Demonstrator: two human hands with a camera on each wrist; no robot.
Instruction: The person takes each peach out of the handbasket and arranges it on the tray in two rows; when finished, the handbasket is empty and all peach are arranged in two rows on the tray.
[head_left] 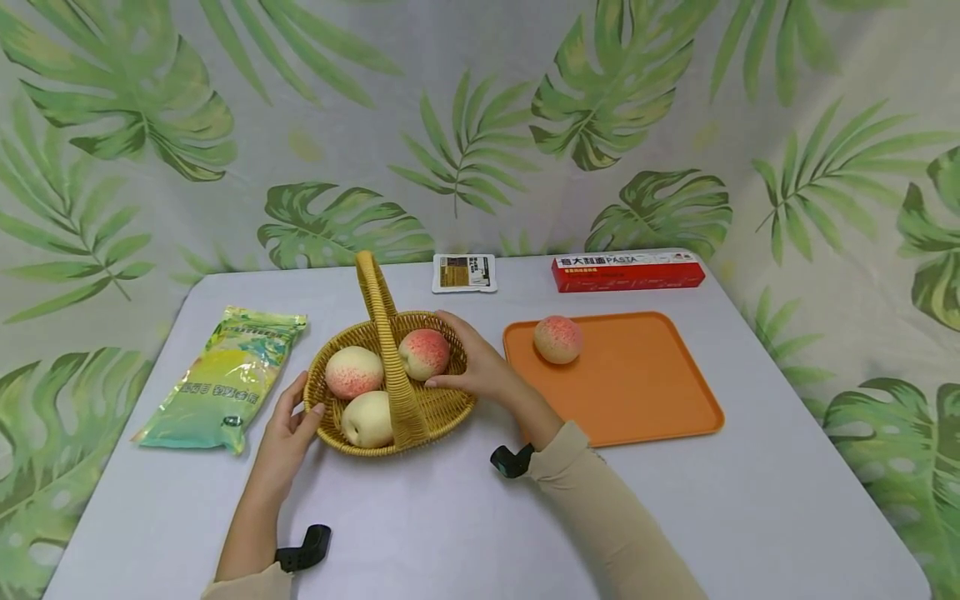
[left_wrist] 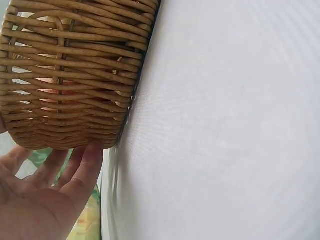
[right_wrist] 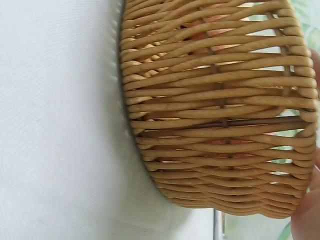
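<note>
Basket point(head_left: 444, 410) of golden-brown oval wickerwork sits between two hands, three round cream-to-pink peaches point(head_left: 354, 372) inside it. The left hand point(head_left: 285, 432) grips the basket's left end, fingers against its outer wall; the right hand point(head_left: 482, 362) grips its right end, thumb over the rim. The step in hand looks like steadying or placing the basket; the next move would call for an even, level hold. Right of the basket, a flat orange rectangular tray point(head_left: 645, 383) bears another peach point(head_left: 558, 339).

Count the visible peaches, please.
4: in the basket, a speckled peach and a pale peach left of the handle, a redder peach right; on the orange tray, a fourth peach.
</note>
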